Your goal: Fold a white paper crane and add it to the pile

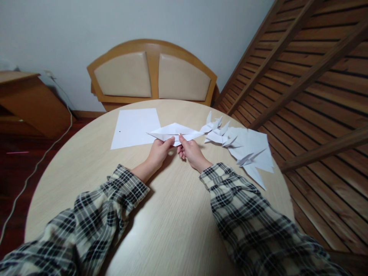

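A white, partly folded paper (174, 132), long and pointed at both ends, is held just above the round light-wood table (161, 214). My left hand (158, 151) pinches its lower edge left of the middle. My right hand (191, 152) pinches it right of the middle, thumb on top. Both hands are closed on the paper and nearly touch each other. Checked shirt sleeves cover both forearms.
A flat white sheet (133, 127) lies on the table behind my left hand. Several folded paper cranes (218, 132) and loose white sheets (253, 147) lie at the right. A wooden padded chair (152, 73) stands behind the table. A slatted wooden frame (310, 88) leans at the right.
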The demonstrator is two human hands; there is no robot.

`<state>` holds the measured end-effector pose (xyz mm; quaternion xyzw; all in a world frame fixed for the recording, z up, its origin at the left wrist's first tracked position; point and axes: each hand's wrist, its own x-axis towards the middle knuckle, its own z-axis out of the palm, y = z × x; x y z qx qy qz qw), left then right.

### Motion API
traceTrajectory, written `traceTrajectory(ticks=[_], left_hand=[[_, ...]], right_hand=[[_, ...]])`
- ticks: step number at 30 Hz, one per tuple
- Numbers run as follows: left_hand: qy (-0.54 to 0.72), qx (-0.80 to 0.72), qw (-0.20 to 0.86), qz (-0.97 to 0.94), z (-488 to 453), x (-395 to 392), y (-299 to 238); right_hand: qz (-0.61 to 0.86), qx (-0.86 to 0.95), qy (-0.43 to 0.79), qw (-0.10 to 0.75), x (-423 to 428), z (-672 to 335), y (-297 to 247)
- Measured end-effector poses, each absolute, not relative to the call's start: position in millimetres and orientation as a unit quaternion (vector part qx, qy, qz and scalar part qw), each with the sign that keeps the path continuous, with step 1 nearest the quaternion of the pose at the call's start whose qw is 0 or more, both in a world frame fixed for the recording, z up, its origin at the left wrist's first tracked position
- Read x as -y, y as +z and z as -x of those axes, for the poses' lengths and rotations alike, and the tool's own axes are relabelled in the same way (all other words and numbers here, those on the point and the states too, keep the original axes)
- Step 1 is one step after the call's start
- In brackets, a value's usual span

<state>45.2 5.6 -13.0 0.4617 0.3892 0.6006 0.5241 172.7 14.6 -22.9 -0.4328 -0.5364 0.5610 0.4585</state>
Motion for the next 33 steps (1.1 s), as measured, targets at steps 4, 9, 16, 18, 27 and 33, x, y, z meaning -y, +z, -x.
traceTrajectory(ticks=[4, 9, 16, 18, 27, 33], left_hand=[[0.593, -0.395, 0.519, -0.472, -44.2, -6.1, -13.8], [0.577, -0.406, 0.507, -0.495, -42.7, -8.3, -16.1], [0.525, -0.391, 0.531, -0.538, -42.7, -5.4, -15.5], [0.504, -0.382, 0.535, -0.561, -42.1, -5.4, -17.1], [0.495, -0.425, 0.505, -0.566, -41.5, -5.4, -17.9], [0.472, -0.407, 0.524, -0.580, -41.2, -4.2, -17.6]], right_hand=[[0.429, 0.538, 0.565, 0.455, -14.2, -173.5, -21.2], [0.424, 0.541, 0.568, 0.454, -13.7, -174.8, -20.0], [0.415, 0.537, 0.575, 0.457, -12.7, -174.6, -19.4], [0.408, 0.538, 0.579, 0.457, -11.9, -174.5, -19.0], [0.402, 0.539, 0.592, 0.445, -10.0, -174.1, -20.5], [0.398, 0.536, 0.601, 0.440, -10.3, -174.0, -21.4]])
